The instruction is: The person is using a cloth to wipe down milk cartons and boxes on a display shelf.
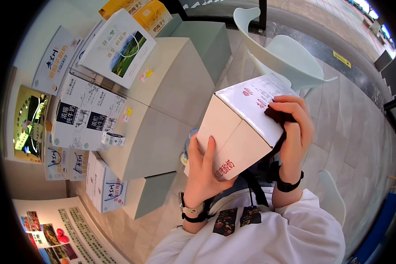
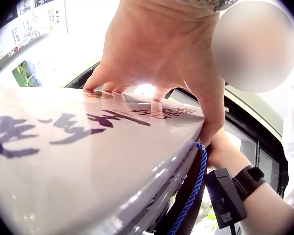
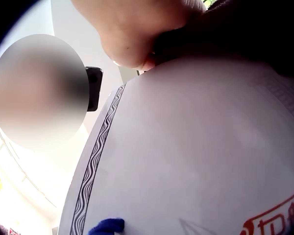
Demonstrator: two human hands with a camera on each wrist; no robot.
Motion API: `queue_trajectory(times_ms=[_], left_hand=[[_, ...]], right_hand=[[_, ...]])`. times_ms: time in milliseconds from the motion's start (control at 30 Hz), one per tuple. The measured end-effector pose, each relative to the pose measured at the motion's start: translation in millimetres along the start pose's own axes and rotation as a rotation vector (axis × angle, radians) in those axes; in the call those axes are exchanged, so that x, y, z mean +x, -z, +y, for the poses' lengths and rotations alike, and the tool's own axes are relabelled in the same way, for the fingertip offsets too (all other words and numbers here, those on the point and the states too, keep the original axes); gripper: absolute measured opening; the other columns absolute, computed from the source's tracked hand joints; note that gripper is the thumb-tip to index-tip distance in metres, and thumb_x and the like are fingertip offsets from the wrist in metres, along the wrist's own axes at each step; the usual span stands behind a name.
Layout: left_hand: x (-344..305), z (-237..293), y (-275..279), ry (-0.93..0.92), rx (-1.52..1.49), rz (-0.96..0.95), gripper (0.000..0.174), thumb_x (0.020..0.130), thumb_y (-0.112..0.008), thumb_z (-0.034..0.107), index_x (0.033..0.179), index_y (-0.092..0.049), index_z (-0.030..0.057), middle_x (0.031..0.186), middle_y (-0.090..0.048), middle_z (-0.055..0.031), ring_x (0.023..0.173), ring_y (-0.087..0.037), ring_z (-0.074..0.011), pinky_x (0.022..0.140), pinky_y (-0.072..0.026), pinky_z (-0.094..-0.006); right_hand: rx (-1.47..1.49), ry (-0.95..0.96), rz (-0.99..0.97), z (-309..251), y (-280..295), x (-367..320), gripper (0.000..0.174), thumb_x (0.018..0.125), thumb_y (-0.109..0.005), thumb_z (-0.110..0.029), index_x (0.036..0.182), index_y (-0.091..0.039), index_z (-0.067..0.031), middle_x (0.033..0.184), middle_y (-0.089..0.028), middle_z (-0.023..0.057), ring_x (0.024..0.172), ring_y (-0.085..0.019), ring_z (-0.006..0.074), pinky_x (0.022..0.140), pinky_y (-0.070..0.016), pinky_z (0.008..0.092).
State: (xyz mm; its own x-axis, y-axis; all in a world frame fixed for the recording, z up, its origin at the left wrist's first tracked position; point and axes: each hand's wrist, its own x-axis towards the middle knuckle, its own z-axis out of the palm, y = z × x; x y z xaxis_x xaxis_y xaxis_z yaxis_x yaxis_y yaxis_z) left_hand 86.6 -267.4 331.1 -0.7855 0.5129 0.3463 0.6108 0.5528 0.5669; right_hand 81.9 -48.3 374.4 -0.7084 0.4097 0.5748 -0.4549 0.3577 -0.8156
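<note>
Left hand (image 1: 205, 169), fingers spread, touched white rectangular cardboard box (image 1: 233, 136) marked "酸奶"; right hand (image 1: 298, 127) gripped dark brown cloth (image 1: 278, 115). Only wrist views showed blue twisted cord (image 2: 192, 196).

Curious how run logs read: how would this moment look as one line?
left hand: gripping box | right hand: dark cloth against box | box: tilted

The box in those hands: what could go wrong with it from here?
The box might slip: it is held up over the floor, and the left hand is spread across a smooth side with the thumb at an edge.

The dark cloth bunched in the right hand could slide on the glossy surface and loosen that hold.

The blue cord beside the box might catch on the black device strapped near the right wrist.
</note>
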Motion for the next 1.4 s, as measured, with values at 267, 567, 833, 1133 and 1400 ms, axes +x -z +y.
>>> queue_trajectory(times_ms=[267,567,833,1133,1400], left_hand=[[0.6,-0.9,4.5,0.012,0.013,0.004,0.120,0.048,-0.085,0.015,0.145,-0.015,0.0055,0.141,-0.014,-0.0306,0.127,-0.029,-0.0452,0.100,-0.0347,-0.0467],[-3.8,-3.9,4.9,0.013,-0.001,0.018,0.121,0.046,-0.086,0.013,0.145,-0.017,0.0059,0.142,-0.014,-0.0302,0.126,-0.032,-0.0455,0.100,-0.0345,-0.0473],[0.4,-1.7,-1.9,0.024,-0.031,-0.015,0.119,0.046,-0.085,0.013,0.145,-0.019,0.0055,0.143,-0.012,-0.0303,0.131,-0.026,-0.0446,0.103,-0.0300,-0.0473],[-48.4,-95.5,28.6,0.281,-0.384,0.165,0.102,0.054,-0.081,0.020,0.139,-0.028,-0.0007,0.141,-0.030,-0.0237,0.130,-0.034,-0.0320,0.103,-0.0316,-0.0440],[-144.3,-207.2,59.8,0.698,-1.143,0.768,0.079,0.076,-0.047,0.056,0.135,-0.035,0.0055,0.127,-0.048,-0.0163,0.117,-0.048,-0.0309,0.093,-0.0441,-0.0449]], right_hand=[[0.042,0.053,-0.557,-35.2,17.4,34.7,0.034,0.068,-0.043,0.009,0.094,-0.064,0.0012,0.094,-0.054,0.0111,0.085,-0.055,0.0231,0.077,-0.0440,0.0286],[-0.175,0.145,-0.696,-16.1,-8.5,58.6,0.034,0.073,-0.046,0.006,0.103,-0.061,0.0018,0.107,-0.055,0.0140,0.099,-0.054,0.0324,0.086,-0.0443,0.0367],[-0.207,-0.096,-0.644,70.2,28.7,71.6,0.035,0.080,-0.042,0.002,0.109,-0.060,0.0010,0.117,-0.055,0.0157,0.109,-0.053,0.0296,0.095,-0.0398,0.0326],[0.015,-0.274,-0.419,90.8,55.1,73.3,0.031,0.086,-0.048,0.001,0.116,-0.056,-0.0002,0.105,-0.062,0.0086,0.093,-0.057,0.0142,0.083,-0.0451,0.0263],[0.235,-0.372,-0.343,93.2,23.0,37.6,0.029,0.086,-0.055,-0.005,0.115,-0.056,-0.0004,0.110,-0.059,0.0076,0.101,-0.054,0.0134,0.091,-0.0414,0.0281]])
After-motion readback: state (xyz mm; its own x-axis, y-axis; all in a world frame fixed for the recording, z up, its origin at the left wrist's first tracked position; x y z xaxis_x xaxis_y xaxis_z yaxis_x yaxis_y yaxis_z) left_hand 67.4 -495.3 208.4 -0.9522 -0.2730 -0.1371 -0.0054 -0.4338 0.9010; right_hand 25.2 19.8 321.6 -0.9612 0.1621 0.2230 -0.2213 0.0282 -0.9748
